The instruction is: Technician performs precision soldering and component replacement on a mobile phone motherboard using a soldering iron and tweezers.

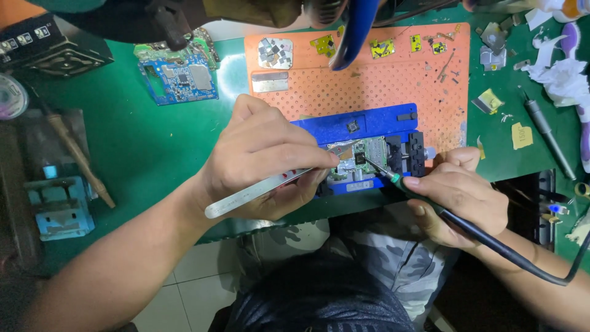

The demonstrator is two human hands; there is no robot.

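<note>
Pinching steel tweezers (pixel 264 189), the left hand (pixel 258 160) is crowding the small circuit board (pixel 362 157) clamped in the blue holder (pixel 369 123), while the right hand (pixel 458 197) is gripping a soldering iron (pixel 430 206) against it; orange mat (pixel 369 80) lying behind.

- Bare green tabletop (pixel 141 147) left of the blue clamp fixture (pixel 369 123) offers passing room.
- Orange perforated mat (pixel 369 80) behind is mostly open; loose metal shields (pixel 275 52) and small parts crowd its far edge.
- Crumpled tissue (pixel 562 77) blocks the right.
</note>
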